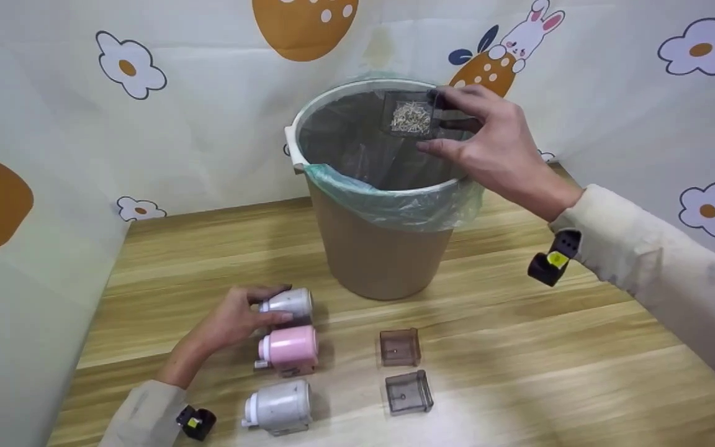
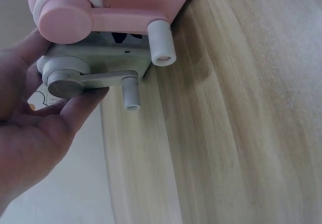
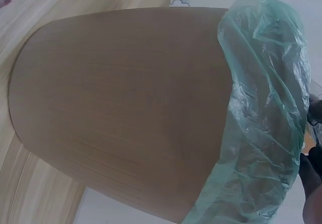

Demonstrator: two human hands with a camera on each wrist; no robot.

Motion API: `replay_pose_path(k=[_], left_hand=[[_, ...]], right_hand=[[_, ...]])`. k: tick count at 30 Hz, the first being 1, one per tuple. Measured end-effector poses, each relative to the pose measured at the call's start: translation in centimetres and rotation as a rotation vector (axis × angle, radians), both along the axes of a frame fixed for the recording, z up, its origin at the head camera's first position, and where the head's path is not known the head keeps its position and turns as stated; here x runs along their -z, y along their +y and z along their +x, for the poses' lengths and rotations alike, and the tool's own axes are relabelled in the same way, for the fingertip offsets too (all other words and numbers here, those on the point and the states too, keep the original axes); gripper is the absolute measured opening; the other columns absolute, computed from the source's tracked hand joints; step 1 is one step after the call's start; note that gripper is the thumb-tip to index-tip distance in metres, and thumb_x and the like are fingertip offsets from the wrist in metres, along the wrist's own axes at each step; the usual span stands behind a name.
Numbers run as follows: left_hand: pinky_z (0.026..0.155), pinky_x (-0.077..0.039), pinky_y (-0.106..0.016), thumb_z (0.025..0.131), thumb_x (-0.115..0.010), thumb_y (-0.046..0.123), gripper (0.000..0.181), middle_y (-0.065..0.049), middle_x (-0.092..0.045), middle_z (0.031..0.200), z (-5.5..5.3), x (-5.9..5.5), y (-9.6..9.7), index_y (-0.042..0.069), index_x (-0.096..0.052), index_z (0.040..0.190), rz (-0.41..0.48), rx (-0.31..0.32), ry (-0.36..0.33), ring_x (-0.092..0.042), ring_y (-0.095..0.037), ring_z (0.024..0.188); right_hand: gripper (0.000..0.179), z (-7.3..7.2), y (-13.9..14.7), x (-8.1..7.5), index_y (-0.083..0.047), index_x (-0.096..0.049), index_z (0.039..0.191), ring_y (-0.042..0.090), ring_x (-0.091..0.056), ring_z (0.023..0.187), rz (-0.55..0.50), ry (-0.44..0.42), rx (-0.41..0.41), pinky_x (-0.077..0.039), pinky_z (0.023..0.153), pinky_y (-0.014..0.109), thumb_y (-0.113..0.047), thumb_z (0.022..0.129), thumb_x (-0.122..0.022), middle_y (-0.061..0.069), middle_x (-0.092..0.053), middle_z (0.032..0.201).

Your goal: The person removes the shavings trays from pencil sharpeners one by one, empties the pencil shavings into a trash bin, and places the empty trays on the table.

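My right hand pinches a clear dark shavings drawer over the bin's opening, tilted so that the pale shavings inside show. The waste bin is brown with a white rim and a green plastic liner. On the table at left, my left hand grips a grey-white crank pencil sharpener, thumb on one side and fingers on the other. Beside it sit a pink pencil sharpener and another grey-white pencil sharpener. Cranks show on the gripped and pink ones in the left wrist view.
Two more drawers, one brownish and one dark grey, lie on the wooden table right of the sharpeners. A patterned backdrop stands close behind the bin and along both sides.
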State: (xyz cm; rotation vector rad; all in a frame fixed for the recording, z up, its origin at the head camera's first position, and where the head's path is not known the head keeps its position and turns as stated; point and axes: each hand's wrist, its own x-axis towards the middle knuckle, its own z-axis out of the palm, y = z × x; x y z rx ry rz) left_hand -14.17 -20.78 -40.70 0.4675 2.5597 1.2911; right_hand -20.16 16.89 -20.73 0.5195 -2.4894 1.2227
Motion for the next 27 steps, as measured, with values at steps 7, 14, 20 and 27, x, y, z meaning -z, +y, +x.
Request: replay_pose_path(k=[7, 14, 20, 27], left_hand=[[0.088, -0.06, -0.036, 0.086, -0.078, 0.028, 0.058, -0.026, -0.06, 0.136, 0.0, -0.2, 0.0, 0.001, -0.06, 0.135, 0.008, 0.004, -0.006, -0.066, -0.035, 0.113], [0.091, -0.059, -0.038, 0.086, -0.078, 0.026, 0.056, -0.025, -0.061, 0.135, 0.0, 0.0, 0.0, 0.0, -0.061, 0.133, 0.011, 0.002, 0.01, -0.065, -0.037, 0.115], [0.093, -0.059, -0.04, 0.087, -0.078, 0.027, 0.056, -0.025, -0.061, 0.136, 0.0, 0.0, 0.0, 0.001, -0.061, 0.134, 0.001, 0.0, 0.009, -0.065, -0.037, 0.117], [0.088, -0.057, -0.029, 0.086, -0.079, 0.026, 0.057, -0.025, -0.062, 0.134, -0.1, 0.1, 0.1, 0.001, -0.061, 0.134, 0.001, -0.008, 0.007, -0.066, -0.034, 0.115]], right_hand=[[0.063, -0.4, 0.1, -0.3, -0.017, -0.058, 0.141, 0.024, -0.056, 0.122, 0.057, -0.006, 0.018, -0.051, 0.107, 0.041, -0.017, 0.083, -0.083, 0.008, -0.056, 0.137], [0.06, -0.5, 0.5, 0.1, -0.01, -0.056, 0.142, 0.029, -0.058, 0.118, 0.218, 0.105, -0.035, -0.052, 0.106, 0.045, -0.012, 0.086, -0.079, 0.014, -0.053, 0.132], [0.055, -0.5, 0.9, 0.2, -0.006, -0.057, 0.14, 0.031, -0.057, 0.116, 0.357, 0.264, -0.086, -0.053, 0.103, 0.046, -0.003, 0.088, -0.074, 0.019, -0.053, 0.129], [0.056, -0.6, 1.3, 0.3, -0.003, -0.056, 0.141, 0.034, -0.058, 0.119, 0.451, 0.369, -0.143, -0.054, 0.101, 0.047, 0.008, 0.088, -0.069, 0.023, -0.052, 0.132]])
